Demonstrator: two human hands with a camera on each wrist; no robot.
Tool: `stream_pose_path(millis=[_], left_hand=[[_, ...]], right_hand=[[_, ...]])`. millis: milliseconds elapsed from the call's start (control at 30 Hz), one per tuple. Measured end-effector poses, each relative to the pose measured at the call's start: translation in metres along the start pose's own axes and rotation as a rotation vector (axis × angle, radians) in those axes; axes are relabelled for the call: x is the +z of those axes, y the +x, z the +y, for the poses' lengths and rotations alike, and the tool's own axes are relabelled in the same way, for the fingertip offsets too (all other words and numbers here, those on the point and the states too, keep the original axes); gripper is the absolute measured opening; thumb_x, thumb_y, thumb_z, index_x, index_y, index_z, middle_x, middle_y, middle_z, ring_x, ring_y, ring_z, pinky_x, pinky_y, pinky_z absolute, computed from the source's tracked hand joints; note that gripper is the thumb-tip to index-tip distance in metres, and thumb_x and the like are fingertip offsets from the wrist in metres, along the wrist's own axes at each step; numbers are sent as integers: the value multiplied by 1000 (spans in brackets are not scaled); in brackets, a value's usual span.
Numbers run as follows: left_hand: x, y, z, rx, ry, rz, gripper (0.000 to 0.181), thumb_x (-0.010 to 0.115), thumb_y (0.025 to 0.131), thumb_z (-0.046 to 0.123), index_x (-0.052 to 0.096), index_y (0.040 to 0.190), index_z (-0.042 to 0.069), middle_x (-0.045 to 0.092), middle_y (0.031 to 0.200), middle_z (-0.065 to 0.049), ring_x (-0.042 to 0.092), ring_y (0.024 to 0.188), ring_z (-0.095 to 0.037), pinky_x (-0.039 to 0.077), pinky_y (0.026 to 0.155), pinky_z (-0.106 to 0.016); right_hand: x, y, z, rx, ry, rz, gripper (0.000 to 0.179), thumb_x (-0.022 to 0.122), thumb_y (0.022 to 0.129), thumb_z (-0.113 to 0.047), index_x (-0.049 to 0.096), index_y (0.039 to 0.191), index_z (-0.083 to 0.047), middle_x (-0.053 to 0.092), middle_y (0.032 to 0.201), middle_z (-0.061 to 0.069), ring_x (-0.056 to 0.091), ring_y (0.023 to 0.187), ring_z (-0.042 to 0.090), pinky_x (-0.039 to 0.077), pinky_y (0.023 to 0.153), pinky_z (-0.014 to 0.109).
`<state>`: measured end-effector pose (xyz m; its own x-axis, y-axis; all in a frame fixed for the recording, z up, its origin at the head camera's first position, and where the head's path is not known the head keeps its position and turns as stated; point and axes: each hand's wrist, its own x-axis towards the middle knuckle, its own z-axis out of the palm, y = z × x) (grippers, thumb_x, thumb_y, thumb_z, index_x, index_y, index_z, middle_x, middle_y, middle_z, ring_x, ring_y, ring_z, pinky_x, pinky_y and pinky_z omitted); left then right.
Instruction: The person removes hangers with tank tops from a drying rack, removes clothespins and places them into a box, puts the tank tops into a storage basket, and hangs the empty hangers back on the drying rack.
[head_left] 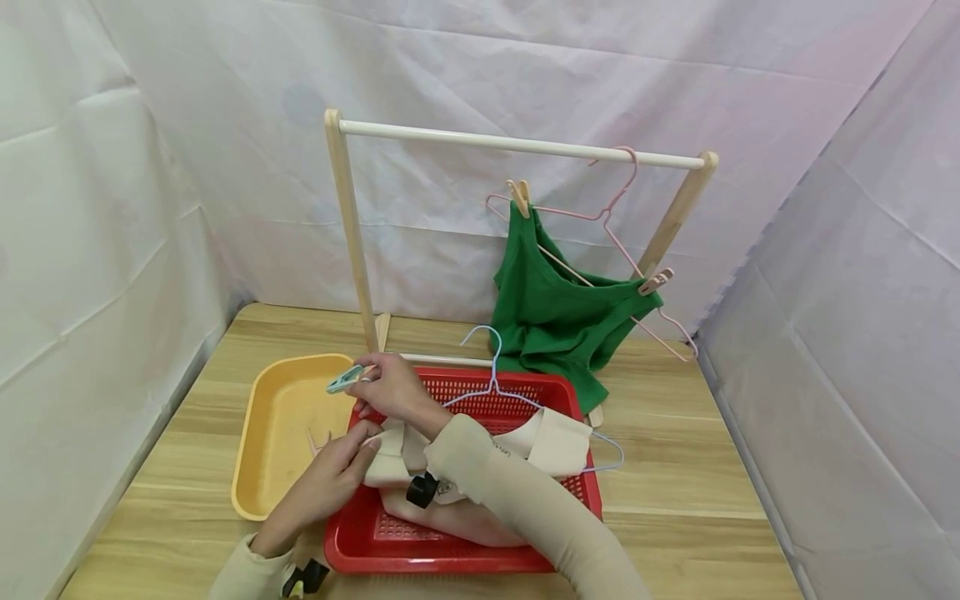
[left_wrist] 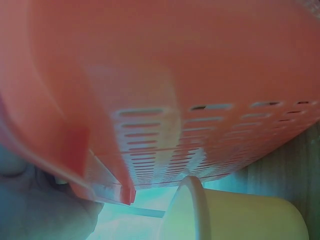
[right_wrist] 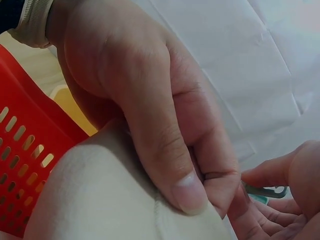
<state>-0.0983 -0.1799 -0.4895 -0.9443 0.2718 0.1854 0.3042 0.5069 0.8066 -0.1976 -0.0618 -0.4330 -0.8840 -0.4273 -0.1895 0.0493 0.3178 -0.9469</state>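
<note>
A cream sleeveless garment (head_left: 560, 442) lies over the red basket (head_left: 465, 565), with a light-blue hanger (head_left: 493, 387) running through it and its hook standing up. My left hand (head_left: 335, 473) pinches the garment's left shoulder; in the right wrist view, its thumb (right_wrist: 187, 192) presses the cream cloth (right_wrist: 105, 195) against the curled fingers. Just above, my right hand (head_left: 397, 387) holds a teal clothespin (head_left: 345, 380) that points left over the yellow tray. Only part of the right hand (right_wrist: 305, 185) shows at the right wrist view's edge.
Left of the basket stands the yellow tray (head_left: 251, 442) with small pink pieces (head_left: 317, 442) inside. Behind, a rack with a white bar (head_left: 480, 142) carries a pink hanger (head_left: 622, 196). A green top (head_left: 558, 304) hangs there, tilted, with wooden clothespins (head_left: 520, 198) on it.
</note>
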Motion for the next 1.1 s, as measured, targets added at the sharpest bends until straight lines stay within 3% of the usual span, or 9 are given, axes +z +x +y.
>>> stream_pose_path(millis=[200,400,667,1100], left_hand=[[0,0,1,1,0,2,9,49,105,13,57,101,17,51,75,10,51,69,-3,42,60,-23],[0,0,1,-9,-9,-2,9,49,105,12,56,101,16,52,75,9,51,68,-4,43,60,-23],[0,-1,1,-20,-17,-13,9,48,105,14,56,104,16,53,78,8,51,71,-4,43,61,-23],[0,-1,2,-17,-7,-5,9,48,105,12,56,103,15,52,77,9,51,70,-4,43,62,-23]], right_hand=[[4,2,2,-9,-50,-6,40,72,89,-6,61,128,-5,70,81,7,63,51,12,51,47,24],[4,2,4,-7,-104,-8,38,73,89,-8,63,125,-6,67,76,-1,63,54,11,47,46,22],[5,5,8,-31,-233,-6,34,78,84,-16,70,116,-10,66,82,-6,58,69,3,46,59,19],[5,7,9,-11,-247,-53,35,79,83,-17,70,116,-10,66,82,-6,59,72,3,47,62,19]])
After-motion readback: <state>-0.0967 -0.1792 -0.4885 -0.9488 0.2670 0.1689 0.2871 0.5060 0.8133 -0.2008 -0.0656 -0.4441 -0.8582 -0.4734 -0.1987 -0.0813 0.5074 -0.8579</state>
